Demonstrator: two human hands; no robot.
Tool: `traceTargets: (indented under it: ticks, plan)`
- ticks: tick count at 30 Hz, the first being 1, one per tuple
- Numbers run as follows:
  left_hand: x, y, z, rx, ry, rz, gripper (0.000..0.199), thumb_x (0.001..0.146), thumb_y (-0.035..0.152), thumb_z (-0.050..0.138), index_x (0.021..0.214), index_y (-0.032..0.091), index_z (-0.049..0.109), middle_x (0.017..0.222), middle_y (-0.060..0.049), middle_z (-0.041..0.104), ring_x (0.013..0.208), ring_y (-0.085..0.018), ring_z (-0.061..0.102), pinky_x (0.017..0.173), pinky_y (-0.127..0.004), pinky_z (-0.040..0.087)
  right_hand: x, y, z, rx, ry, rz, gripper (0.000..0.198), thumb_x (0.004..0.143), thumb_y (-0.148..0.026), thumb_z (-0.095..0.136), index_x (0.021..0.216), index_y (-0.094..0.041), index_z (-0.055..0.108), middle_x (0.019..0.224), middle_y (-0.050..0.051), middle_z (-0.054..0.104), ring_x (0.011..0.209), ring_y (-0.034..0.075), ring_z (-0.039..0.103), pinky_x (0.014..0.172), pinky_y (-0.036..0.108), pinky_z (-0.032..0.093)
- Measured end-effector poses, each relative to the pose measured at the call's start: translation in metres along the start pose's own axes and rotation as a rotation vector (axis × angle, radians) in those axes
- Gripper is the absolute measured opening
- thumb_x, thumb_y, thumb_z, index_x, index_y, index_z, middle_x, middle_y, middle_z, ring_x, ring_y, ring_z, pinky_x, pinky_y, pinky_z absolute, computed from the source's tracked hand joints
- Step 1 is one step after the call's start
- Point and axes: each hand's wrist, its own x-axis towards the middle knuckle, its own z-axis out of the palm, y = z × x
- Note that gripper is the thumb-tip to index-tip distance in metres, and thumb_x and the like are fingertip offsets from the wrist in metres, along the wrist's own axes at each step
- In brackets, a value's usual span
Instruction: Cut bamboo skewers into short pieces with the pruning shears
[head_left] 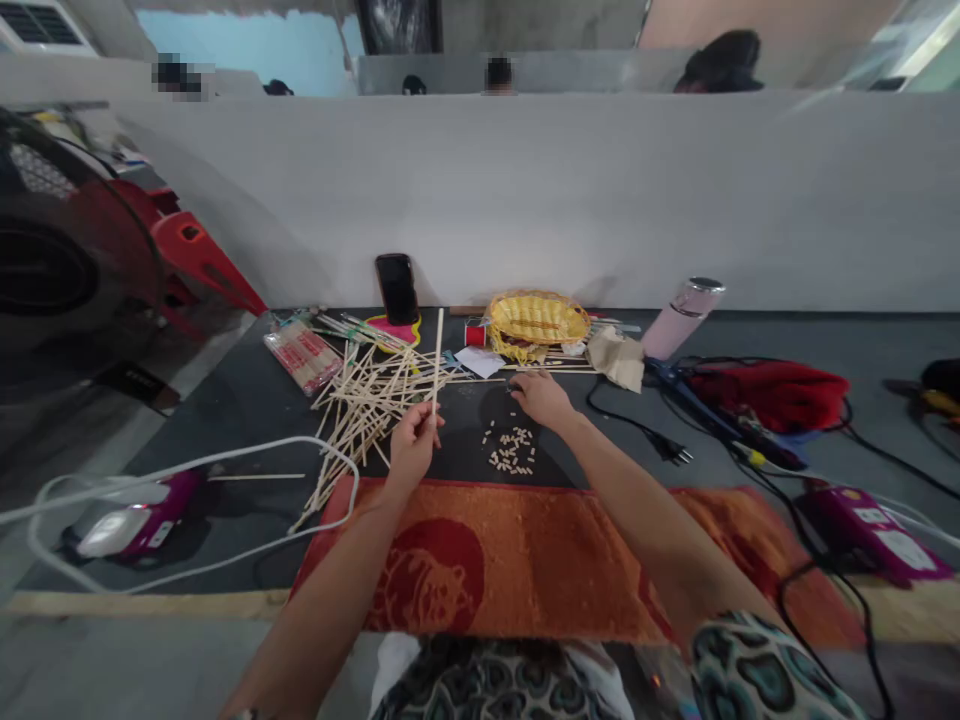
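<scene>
1. From my remote seat, I see the left hand (414,442) pinching a pale stick (438,355) near its lower end, upright, apparently to hold it clear of the pile.
2. The right hand (543,400) curls low; I cannot tell whether it grips the small dark object (514,387) at its fingertips.
3. Short pieces (511,456) lie between the forearms, probably for easy reach.
4. Loose sticks (358,412) crisscross beside the left hand, likely for the same reason.
5. An orange towel (555,560) lines the near edge, perhaps as padding.

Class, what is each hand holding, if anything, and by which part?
The left hand holds a pale stick near its lower end; whether the right hand grips anything is unclear.
</scene>
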Motion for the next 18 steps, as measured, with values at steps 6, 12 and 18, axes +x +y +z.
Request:
traceTargets:
  ticks: [6,12,18]
  plan:
    - [0.002,0.001,0.0,-0.018,-0.014,-0.002,0.026,0.088,0.034,0.051,0.106,0.018,0.061,0.082,-0.002,0.065,0.049,-0.007,0.05,0.05,-0.02,0.045,0.01,0.002,0.015,-0.096,-0.062,-0.021,0.03,0.092,-0.034,0.055,0.116,-0.017,0.057,0.118,0.008,0.059,0.101,0.02,0.059,0.086,0.042,0.051]
    - [0.003,0.0,-0.002,-0.024,-0.017,-0.002,0.026,0.088,0.031,0.05,0.107,0.018,0.062,0.082,-0.002,0.066,0.048,-0.007,0.049,0.049,-0.019,0.043,0.012,0.007,0.009,-0.148,-0.025,0.004,0.03,0.093,-0.033,0.055,0.117,-0.017,0.057,0.119,0.009,0.058,0.101,0.02,0.059,0.086,0.041,0.051]
    - [0.004,-0.002,-0.002,-0.003,-0.001,-0.001,0.027,0.088,0.031,0.049,0.108,0.018,0.061,0.083,-0.002,0.067,0.05,-0.008,0.05,0.051,-0.02,0.044,0.012,0.014,-0.008,-0.119,0.052,0.056,0.026,0.097,-0.023,0.039,0.103,-0.013,0.062,0.101,0.013,0.065,0.098,0.023,0.058,0.085,0.036,0.045]
